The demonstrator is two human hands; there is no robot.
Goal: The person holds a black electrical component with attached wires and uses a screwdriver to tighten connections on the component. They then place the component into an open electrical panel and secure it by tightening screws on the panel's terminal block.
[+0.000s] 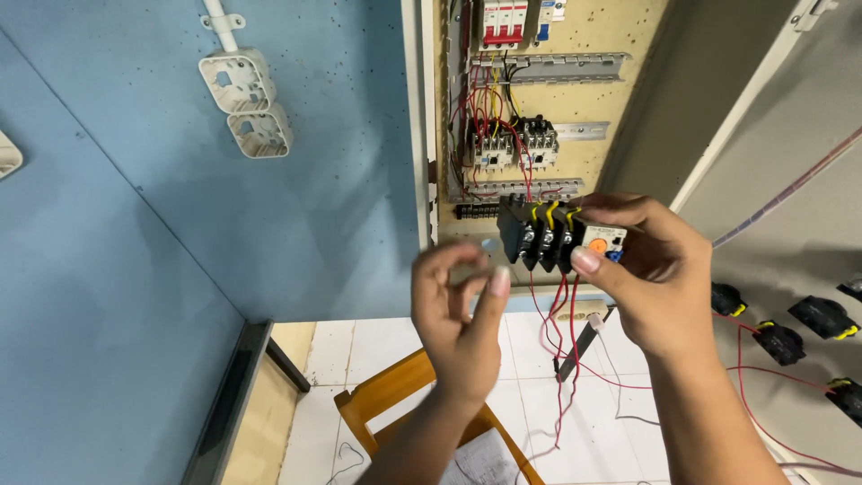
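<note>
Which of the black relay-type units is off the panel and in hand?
The black block with the orange dial, held by the right hand. The two contactors sit mounted in the cabinet; the left hand is beside it.

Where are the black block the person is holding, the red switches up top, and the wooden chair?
black relay block (539,235), head view, on its black front face
red breakers (505,22), head view, on the middle red body
wooden chair (388,395), head view, on its backrest rail
</note>
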